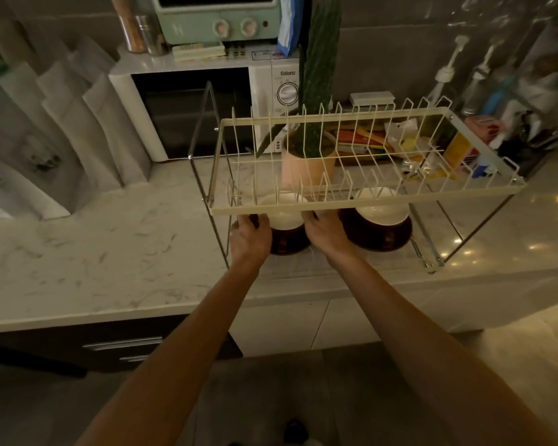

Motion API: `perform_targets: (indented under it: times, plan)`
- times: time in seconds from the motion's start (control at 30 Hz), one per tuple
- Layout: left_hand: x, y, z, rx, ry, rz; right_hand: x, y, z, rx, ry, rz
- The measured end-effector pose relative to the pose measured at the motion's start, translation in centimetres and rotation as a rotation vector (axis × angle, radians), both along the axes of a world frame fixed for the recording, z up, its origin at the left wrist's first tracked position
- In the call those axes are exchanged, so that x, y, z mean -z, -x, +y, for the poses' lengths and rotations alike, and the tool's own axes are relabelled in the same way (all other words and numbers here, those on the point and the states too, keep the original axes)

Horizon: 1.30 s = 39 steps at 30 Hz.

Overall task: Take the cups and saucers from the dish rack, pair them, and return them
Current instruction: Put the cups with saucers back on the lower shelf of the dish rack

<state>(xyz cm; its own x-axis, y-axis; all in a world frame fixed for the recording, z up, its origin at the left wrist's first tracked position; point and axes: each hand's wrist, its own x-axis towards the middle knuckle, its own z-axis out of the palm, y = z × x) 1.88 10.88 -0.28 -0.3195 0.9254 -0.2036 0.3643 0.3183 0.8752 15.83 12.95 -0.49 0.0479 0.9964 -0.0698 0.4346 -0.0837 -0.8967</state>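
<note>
Both hands reach under the dish rack (pixel 364 196): left hand (pixel 250 236) and right hand (pixel 327 231) curl their fingers round the saucer (pixel 285 244) bearing the near cup (pixel 282 214) on the lower shelf. A tilt could slide the cup off (rims overhead sit close). Beside it rests the second cup (pixel 380 209).
</note>
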Motion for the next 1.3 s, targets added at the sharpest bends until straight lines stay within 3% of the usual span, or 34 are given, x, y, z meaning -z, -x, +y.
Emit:
perform_targets:
  times: [0.5, 1.0, 1.17, 1.3]
  plan:
    - [1.4, 0.3, 0.5, 0.008, -0.037, -0.025, 1.6, -1.0, 1.1, 0.056, 0.138, 0.113]
    - [1.6, 0.1, 0.6, 0.021, -0.029, -0.03, 1.4, -1.2, 1.2, 0.043, 0.125, 0.061]
    - [1.4, 0.5, 0.0, 0.082, 0.018, 0.057, 0.3, -1.0, -0.1, 0.007, 0.043, -0.008]
    - [0.9, 1.3, -1.4, 0.229, -0.001, 0.097, -0.7, -0.7, -1.4, -0.005, -0.098, -0.214]
